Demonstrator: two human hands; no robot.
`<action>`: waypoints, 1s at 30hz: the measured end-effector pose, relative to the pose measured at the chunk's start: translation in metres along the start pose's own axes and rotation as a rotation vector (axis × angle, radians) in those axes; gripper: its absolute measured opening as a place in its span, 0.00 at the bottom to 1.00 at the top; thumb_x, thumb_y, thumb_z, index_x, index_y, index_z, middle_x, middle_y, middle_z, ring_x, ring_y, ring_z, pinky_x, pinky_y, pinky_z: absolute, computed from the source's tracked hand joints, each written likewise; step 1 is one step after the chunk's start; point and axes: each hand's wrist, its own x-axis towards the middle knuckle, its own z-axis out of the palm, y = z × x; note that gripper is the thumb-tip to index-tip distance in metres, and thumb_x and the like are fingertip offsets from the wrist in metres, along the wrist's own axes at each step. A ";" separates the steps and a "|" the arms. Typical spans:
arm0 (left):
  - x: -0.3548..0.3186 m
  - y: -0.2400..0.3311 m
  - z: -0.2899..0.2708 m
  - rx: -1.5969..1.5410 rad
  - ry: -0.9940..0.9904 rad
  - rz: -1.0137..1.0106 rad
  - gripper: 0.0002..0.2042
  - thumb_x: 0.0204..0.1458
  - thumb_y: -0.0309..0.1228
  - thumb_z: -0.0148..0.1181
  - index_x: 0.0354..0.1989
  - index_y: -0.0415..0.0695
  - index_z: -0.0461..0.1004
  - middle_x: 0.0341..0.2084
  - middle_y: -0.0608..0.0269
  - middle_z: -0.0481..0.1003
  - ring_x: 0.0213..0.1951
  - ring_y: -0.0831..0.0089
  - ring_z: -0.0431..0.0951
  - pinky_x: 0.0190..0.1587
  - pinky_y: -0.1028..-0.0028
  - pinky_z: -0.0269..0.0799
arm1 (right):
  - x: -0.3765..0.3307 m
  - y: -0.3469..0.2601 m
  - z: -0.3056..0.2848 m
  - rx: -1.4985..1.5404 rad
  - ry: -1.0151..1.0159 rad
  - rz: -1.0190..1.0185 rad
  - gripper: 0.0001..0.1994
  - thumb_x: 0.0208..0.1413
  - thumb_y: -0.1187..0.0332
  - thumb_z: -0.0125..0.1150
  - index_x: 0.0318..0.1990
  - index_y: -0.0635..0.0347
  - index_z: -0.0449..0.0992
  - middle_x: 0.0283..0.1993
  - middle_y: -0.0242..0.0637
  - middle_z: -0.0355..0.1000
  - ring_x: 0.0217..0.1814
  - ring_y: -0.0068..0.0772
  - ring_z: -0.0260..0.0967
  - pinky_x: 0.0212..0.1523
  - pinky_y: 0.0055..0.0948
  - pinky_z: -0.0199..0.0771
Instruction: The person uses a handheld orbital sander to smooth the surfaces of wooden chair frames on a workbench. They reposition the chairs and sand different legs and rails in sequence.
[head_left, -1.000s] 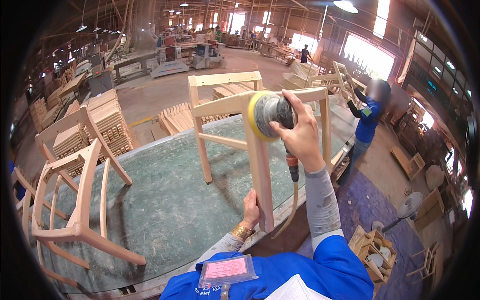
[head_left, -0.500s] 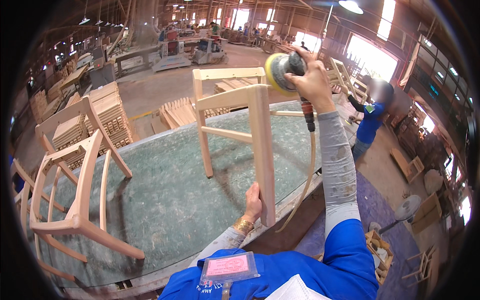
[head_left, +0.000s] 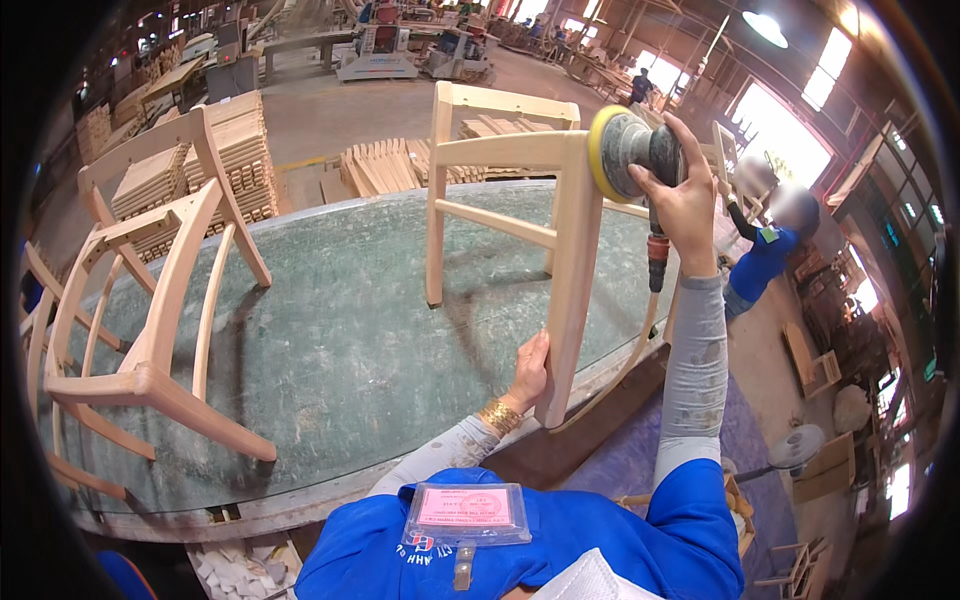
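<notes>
Plainly, right grip holds a sander, left grip a chair frame; a pink badge bears print.

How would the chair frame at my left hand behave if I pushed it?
The chair frame would probably feel stiff, its rails joined to wooden legs. It seems fairly light for its size, being mostly open. Pushed high, it might tip on slim legs.

The right hand has shifted the round grey-and-yellow power sander from across the pale, straight wooden chair leg's upper end to its right side
</notes>
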 end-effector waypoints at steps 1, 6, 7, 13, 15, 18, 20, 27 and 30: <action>-0.001 0.001 0.002 -0.004 -0.006 -0.006 0.19 0.65 0.41 0.38 0.43 0.36 0.71 0.34 0.69 0.71 0.38 0.82 0.66 0.42 0.78 0.64 | 0.008 0.005 -0.002 0.006 -0.002 -0.029 0.33 0.37 0.74 0.71 0.57 0.49 0.69 0.49 0.42 0.72 0.52 0.37 0.71 0.54 0.34 0.69; 0.003 -0.005 -0.007 -0.022 -0.057 -0.041 0.20 0.65 0.42 0.38 0.45 0.36 0.71 0.36 0.68 0.72 0.38 0.82 0.66 0.43 0.78 0.64 | 0.065 0.012 -0.006 -0.103 -0.109 0.071 0.35 0.35 0.72 0.71 0.57 0.50 0.69 0.45 0.46 0.75 0.52 0.35 0.72 0.53 0.31 0.69; 0.004 -0.002 -0.006 -0.012 -0.045 -0.041 0.20 0.64 0.42 0.38 0.44 0.37 0.71 0.35 0.68 0.71 0.38 0.82 0.67 0.42 0.78 0.64 | 0.073 0.014 -0.007 -0.140 -0.131 0.060 0.34 0.36 0.70 0.71 0.57 0.51 0.69 0.45 0.43 0.75 0.50 0.35 0.72 0.52 0.31 0.70; 0.003 0.006 -0.003 0.004 -0.020 -0.016 0.19 0.64 0.42 0.38 0.42 0.38 0.70 0.34 0.68 0.71 0.36 0.82 0.67 0.40 0.78 0.64 | 0.095 0.003 -0.007 0.051 -0.450 0.175 0.32 0.37 0.67 0.71 0.56 0.55 0.69 0.48 0.39 0.72 0.48 0.31 0.70 0.50 0.28 0.70; 0.004 0.004 -0.006 0.005 -0.026 -0.003 0.20 0.64 0.41 0.38 0.42 0.37 0.71 0.33 0.68 0.72 0.37 0.82 0.66 0.42 0.79 0.64 | 0.102 -0.002 -0.006 0.047 -0.541 0.217 0.33 0.37 0.68 0.71 0.56 0.56 0.69 0.47 0.40 0.72 0.47 0.31 0.70 0.49 0.28 0.71; 0.002 0.003 -0.004 -0.031 -0.033 -0.039 0.20 0.65 0.41 0.38 0.42 0.37 0.71 0.33 0.67 0.71 0.36 0.82 0.66 0.41 0.79 0.64 | 0.106 0.004 -0.010 -0.030 -0.559 0.226 0.33 0.36 0.68 0.71 0.56 0.55 0.69 0.46 0.40 0.72 0.46 0.31 0.70 0.49 0.27 0.70; 0.002 0.003 -0.002 -0.065 -0.022 -0.063 0.20 0.65 0.41 0.38 0.41 0.37 0.71 0.32 0.67 0.71 0.36 0.82 0.66 0.40 0.78 0.64 | 0.107 0.005 -0.013 -0.101 -0.526 0.208 0.34 0.35 0.67 0.71 0.56 0.56 0.69 0.47 0.41 0.72 0.47 0.34 0.71 0.50 0.29 0.70; 0.013 0.005 -0.005 0.101 -0.087 0.027 0.21 0.65 0.43 0.37 0.46 0.36 0.70 0.37 0.65 0.73 0.39 0.79 0.69 0.44 0.75 0.66 | 0.084 0.018 -0.047 -0.160 -0.283 0.116 0.35 0.35 0.65 0.72 0.57 0.55 0.69 0.49 0.44 0.73 0.51 0.37 0.71 0.53 0.32 0.69; 0.025 0.018 -0.010 0.058 -0.136 0.018 0.22 0.65 0.43 0.37 0.51 0.37 0.68 0.41 0.66 0.72 0.42 0.79 0.69 0.47 0.75 0.65 | 0.041 0.002 -0.048 -0.058 -0.202 0.111 0.34 0.38 0.65 0.72 0.58 0.53 0.68 0.52 0.45 0.71 0.53 0.37 0.70 0.54 0.33 0.69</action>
